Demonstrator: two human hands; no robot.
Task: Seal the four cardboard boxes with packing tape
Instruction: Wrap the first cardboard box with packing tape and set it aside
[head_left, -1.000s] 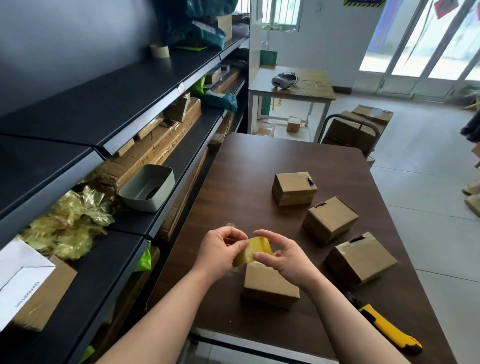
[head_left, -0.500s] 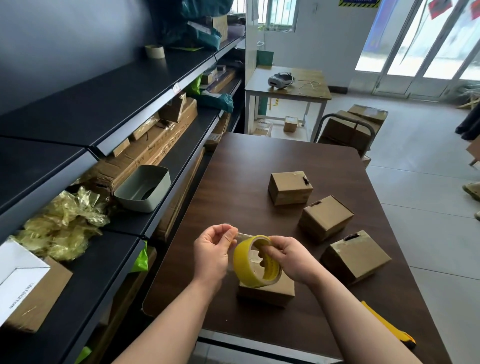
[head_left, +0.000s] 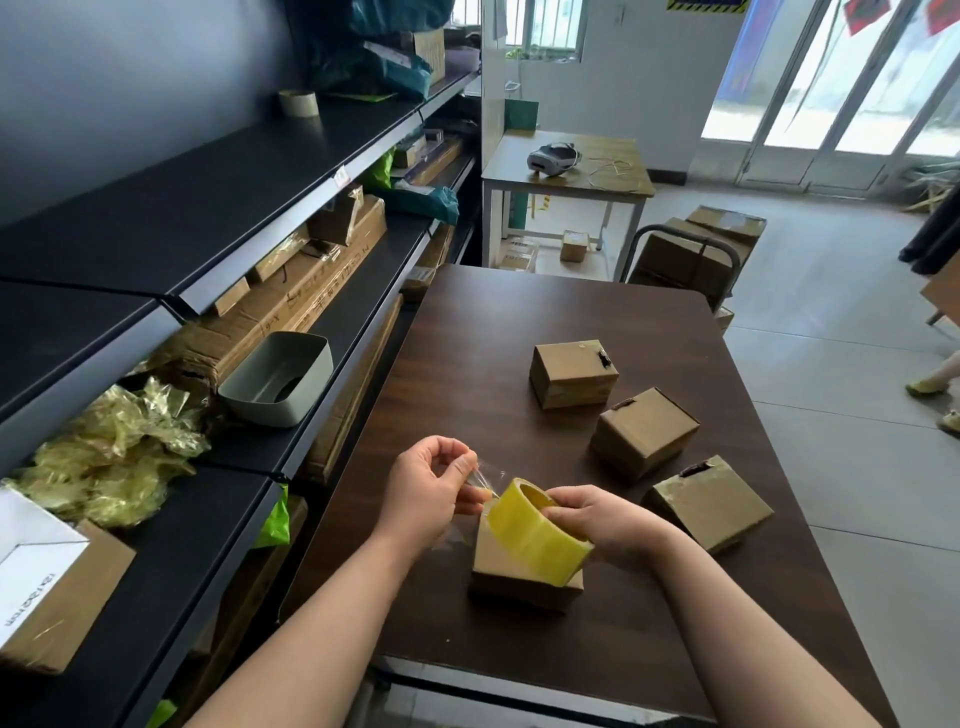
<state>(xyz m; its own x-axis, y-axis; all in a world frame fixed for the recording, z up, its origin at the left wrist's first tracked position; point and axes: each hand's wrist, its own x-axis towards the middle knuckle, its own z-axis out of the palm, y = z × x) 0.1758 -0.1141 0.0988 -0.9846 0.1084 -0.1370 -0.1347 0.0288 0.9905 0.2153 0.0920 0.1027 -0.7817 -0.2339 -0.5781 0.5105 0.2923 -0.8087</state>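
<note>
**Tape end peeled, first box waiting underneath**

The right hand (head_left: 597, 519) curls its grip round the yellow tape roll (head_left: 535, 538), fingers hooked into the core, apparently so that the roll can turn as tape is drawn off. The left hand (head_left: 431, 488) pinches the clear tape end (head_left: 485, 480) between thumb and fingertips, with a short strip pulled off to the left.

The roll hangs just above the nearest box (head_left: 519, 579) at the bench (head_left: 519, 322) edge. This is probably the first box to be sealed.

The far box (head_left: 574, 371), the middle box (head_left: 644, 431) and the right box (head_left: 709, 501) lie apart in a row, within reach for their turn.

No box shows print. The white carton (head_left: 36, 566) on the shelf carries sideways lettering. The long carton (head_left: 311, 291) carries handwriting. Both are too small to read surely.
</note>
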